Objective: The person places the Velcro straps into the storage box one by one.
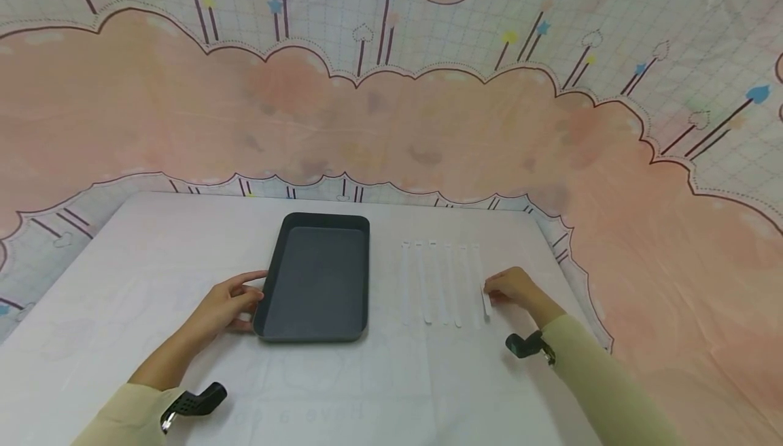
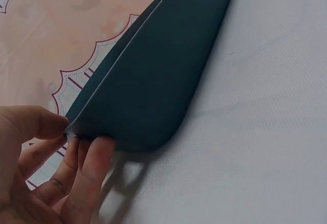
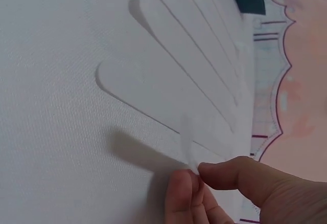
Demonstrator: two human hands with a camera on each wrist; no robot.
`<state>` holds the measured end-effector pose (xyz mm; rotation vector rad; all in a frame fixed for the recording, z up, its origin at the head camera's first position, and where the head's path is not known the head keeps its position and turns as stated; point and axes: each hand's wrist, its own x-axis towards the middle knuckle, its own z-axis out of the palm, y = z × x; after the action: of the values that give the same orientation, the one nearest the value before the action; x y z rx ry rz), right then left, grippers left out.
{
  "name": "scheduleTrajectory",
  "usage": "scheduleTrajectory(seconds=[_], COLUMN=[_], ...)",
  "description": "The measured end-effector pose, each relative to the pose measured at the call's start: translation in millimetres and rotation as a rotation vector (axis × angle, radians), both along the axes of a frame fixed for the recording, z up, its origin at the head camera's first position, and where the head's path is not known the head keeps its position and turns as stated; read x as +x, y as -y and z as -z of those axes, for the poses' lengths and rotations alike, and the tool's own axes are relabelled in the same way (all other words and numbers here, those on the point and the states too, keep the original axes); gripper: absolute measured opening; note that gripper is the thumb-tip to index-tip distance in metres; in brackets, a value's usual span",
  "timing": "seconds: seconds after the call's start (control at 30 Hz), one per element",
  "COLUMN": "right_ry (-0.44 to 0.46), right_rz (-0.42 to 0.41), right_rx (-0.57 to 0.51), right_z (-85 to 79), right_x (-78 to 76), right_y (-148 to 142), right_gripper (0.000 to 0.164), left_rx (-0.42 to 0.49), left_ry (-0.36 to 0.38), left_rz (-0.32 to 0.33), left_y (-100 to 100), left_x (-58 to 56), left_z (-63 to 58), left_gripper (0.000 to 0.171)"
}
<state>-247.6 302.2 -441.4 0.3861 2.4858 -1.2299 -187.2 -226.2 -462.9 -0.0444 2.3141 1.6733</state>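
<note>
With twelve o'clock at the far edge of the tabletop [image 1: 379, 391], you have a dark baking tray [image 1: 312, 283] near the middle and a row of flat white sticks [image 1: 439, 283] at its three o'clock, lying side by side and pointing roughly twelve to six.

Your hands are well apart. Your left hand [image 1: 223, 306], on the tray's nine o'clock side, holds its edge, with bent fingers against the rim and outer wall; how firmly, you cannot tell from here. Your right hand [image 1: 514, 286], just past the row's three o'clock end, pinches one white stick [image 1: 486, 304] between thumb and fingers. That stick is tilted, and its shadow falls on the cloth just beside the nearest lying stick [image 3: 125, 88].

The step in hand looks to be handling this one stick at the row's end; whether you are laying it down or lifting it, this single moment does not settle. If laying, the next move calls for lining it up with its neighbour, lowering it flat and letting go. If lifting, raise it clear without brushing the row, with your left hand steadying the tray.
</note>
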Motion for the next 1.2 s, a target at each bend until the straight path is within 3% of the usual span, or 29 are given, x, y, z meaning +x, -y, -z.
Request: scheduleTrajectory(seconds=[0.2,0.5,0.87,1.2], right_ry=[0.059,0.118,0.131,0.136], right_rz=[0.054,0.105,0.071,0.049], right_rx=[-0.105,-0.138,-0.249,-0.275], right_z=[-4.7,-8.9,-12.6,-21.0], right_x=[1.0,0.4,1.6,4.5], right_y=[0,4,0,1], right_gripper=[0.038,0.026,0.021,0.025], left_rx=[-0.011,0.017,0.015,0.028], left_ry=[0.006,0.015,0.021,0.027], left_rz=[0.000,0.011,0.018,0.036], left_y=[0,1,1,3], left_x=[-0.2,0.4,0.3,-0.3], left_z=[-0.9,1.1,-1.1,0.2], left_gripper=[0.056,0.058,0.059,0.058])
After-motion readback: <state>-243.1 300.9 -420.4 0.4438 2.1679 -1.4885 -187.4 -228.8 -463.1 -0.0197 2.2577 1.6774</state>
